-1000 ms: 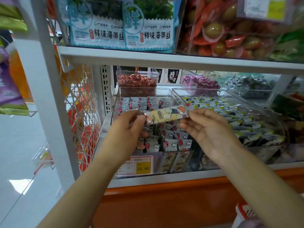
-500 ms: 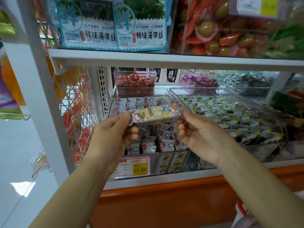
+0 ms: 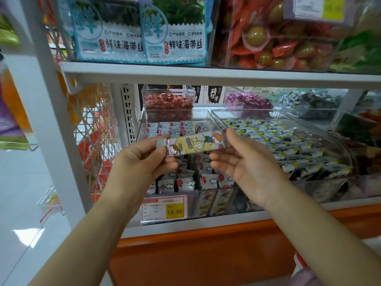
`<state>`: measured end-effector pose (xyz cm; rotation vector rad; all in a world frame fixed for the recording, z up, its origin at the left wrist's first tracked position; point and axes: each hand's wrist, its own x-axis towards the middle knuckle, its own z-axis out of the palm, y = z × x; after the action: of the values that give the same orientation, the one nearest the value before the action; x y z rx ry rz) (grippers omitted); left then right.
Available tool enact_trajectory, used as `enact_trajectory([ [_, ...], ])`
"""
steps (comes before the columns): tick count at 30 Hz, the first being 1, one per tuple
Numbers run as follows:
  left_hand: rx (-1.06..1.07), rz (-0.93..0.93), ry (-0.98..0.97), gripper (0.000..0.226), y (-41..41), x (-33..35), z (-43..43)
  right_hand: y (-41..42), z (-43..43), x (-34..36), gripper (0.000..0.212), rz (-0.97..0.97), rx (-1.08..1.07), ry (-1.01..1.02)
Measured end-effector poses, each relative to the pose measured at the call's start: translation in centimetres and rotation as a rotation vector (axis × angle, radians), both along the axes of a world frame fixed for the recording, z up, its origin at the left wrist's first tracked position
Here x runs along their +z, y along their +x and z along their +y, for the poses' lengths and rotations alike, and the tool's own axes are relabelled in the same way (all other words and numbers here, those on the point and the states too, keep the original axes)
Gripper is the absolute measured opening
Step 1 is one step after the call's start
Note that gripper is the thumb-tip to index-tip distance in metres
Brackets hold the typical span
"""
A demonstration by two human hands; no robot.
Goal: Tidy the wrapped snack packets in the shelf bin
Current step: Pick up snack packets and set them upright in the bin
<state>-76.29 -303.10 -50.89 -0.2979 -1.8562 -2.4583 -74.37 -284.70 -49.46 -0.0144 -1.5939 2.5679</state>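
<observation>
Up close, a long packet (image 3: 194, 145) printed with cartoon figures on a pale yellow ground hangs level between both hands, just above the clear bin (image 3: 206, 114) on the lower shelf. Its big characters are too blurred to read. The left hand (image 3: 142, 162) grasps the packet's left end, thumb on top and fingers curled beneath. The right hand (image 3: 243, 164) pinches the right end between thumb and forefinger, while its other fingers lie loose below.

Under the packet the bin holds small grey packets (image 3: 185, 182), each marked with a red dot and a white cloud, standing in rough rows. The hands and the long packet hide the middle of them. A price tag (image 3: 165, 208) on the bin's near wall shows 15.80 on a yellow patch; its smaller print is unreadable.

On the upper shelf (image 3: 206, 74) two blue-and-white bags (image 3: 173, 32) read 鲜味海带丝, with a large 鲜 in a circle. To their right a clear box (image 3: 268, 44) is packed with red wrappers around greenish round pieces.

At the far end of the lower shelf sit a tub of red sweets (image 3: 168, 104) and, to the right, a heap of purple ones (image 3: 247, 102). Another bin (image 3: 299, 120) just right of the first holds dark packets with yellow corners (image 3: 288, 145). A white wire rack (image 3: 92, 124) hangs at the left, and an orange panel (image 3: 206, 254) runs along the base.
</observation>
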Motion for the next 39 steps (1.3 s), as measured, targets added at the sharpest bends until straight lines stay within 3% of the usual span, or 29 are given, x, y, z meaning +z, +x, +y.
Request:
enact_trajectory([
  [4,-0.016,0.033,-0.053,0.030,0.0,0.0,-0.4,-0.1,0.3,-0.1,0.002,0.055,-0.047,0.058],
  [11,-0.070,0.071,-0.216,0.019,0.1,0.0,-0.2,-0.4,0.3,-0.6,0.019,0.097,-0.110,0.234],
  [14,0.001,0.119,-0.251,0.016,0.1,0.0,-0.2,-0.5,0.1,-0.6,0.009,0.082,-0.090,0.159],
  [18,-0.028,0.105,-0.274,0.030,0.1,0.0,-0.3,-0.5,-0.1,-0.9,0.003,0.125,-0.124,0.392],
  [24,-0.050,0.164,-0.501,0.040,0.5,0.2,0.0,-0.3,0.1,-0.7,0.020,0.188,-0.251,0.637],
  [30,-0.006,0.151,-0.528,0.009,0.8,0.3,0.4,-0.3,-0.1,-0.8,0.024,0.315,-0.341,0.889],
  [39,0.076,0.223,-0.636,0.027,0.7,1.2,-0.3,-0.2,-0.1,-0.7,0.022,0.346,-0.243,0.916],
])
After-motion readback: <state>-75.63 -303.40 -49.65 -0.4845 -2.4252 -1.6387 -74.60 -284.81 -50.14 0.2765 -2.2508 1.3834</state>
